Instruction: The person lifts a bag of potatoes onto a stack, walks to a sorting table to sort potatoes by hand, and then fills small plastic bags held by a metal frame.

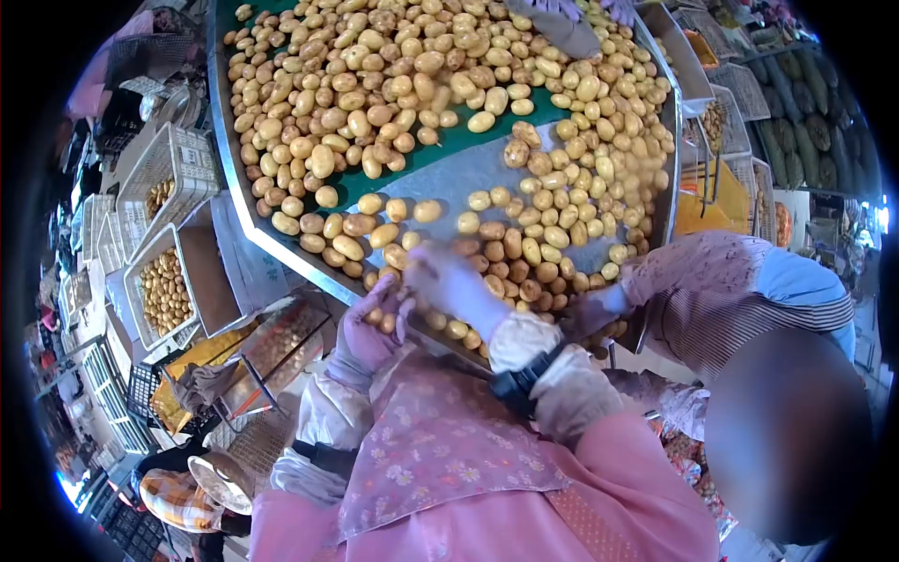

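Note:
A metal-rimmed sorting table (240, 192) in front of me is heaped with small yellow-brown potatoes (375, 80). My left hand (367, 335), in a purple glove, is at the near edge with its fingers curled around a few potatoes (382, 318). Just right of it, my right hand (454, 288) reaches over the potatoes by the near rim. It also wears a purple glove and is smeared by motion, so its fingers and anything in them do not show clearly. Grey-white sleeves and dark bands cover both my wrists.
Close on my right, a co-worker's gloved hand (595, 309) lies among the potatoes. Another person's gloved hands and grey cuff (567, 30) are at the far edge. Plastic crates (161, 290) of potatoes stand left, more crates (726, 122) right, beside large green produce (796, 103).

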The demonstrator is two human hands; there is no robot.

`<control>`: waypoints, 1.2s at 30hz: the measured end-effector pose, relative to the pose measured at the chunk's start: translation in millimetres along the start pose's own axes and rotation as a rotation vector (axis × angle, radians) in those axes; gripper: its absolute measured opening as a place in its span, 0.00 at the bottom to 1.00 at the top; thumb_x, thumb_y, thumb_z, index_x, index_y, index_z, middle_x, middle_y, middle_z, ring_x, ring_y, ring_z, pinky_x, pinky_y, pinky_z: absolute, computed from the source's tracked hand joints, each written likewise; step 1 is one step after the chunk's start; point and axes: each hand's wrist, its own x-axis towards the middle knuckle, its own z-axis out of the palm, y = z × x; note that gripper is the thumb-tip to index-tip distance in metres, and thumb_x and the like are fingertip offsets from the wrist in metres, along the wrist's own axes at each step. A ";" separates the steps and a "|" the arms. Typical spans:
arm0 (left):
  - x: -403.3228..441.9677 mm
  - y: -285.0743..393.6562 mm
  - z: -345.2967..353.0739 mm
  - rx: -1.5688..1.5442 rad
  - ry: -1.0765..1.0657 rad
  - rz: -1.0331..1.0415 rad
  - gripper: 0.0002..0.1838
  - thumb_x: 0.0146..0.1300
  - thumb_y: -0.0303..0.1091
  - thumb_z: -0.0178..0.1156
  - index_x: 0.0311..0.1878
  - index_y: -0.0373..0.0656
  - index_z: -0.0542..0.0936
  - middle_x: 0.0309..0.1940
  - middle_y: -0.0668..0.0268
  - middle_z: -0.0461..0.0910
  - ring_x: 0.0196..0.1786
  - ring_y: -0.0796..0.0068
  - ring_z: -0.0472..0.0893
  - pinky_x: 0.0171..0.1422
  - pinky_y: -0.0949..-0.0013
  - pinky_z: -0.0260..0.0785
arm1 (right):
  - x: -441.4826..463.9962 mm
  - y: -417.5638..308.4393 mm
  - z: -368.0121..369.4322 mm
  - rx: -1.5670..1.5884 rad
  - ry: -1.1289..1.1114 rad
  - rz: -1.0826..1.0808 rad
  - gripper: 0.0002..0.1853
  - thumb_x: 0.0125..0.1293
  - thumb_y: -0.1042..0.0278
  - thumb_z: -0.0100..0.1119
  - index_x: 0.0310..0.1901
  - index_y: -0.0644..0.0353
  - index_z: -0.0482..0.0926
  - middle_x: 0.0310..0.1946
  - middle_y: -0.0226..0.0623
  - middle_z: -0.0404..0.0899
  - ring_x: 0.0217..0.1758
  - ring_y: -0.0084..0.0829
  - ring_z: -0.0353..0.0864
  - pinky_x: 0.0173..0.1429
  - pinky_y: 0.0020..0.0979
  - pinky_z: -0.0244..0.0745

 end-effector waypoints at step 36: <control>-202.4 93.4 -377.7 -0.360 1.109 0.291 0.19 0.71 0.49 0.51 0.54 0.47 0.77 0.53 0.65 0.77 0.55 0.63 0.77 0.62 0.57 0.71 | -61.4 -46.7 87.9 -0.273 -0.216 -0.340 0.21 0.69 0.64 0.56 0.63 0.57 0.75 0.65 0.47 0.72 0.68 0.50 0.71 0.70 0.46 0.67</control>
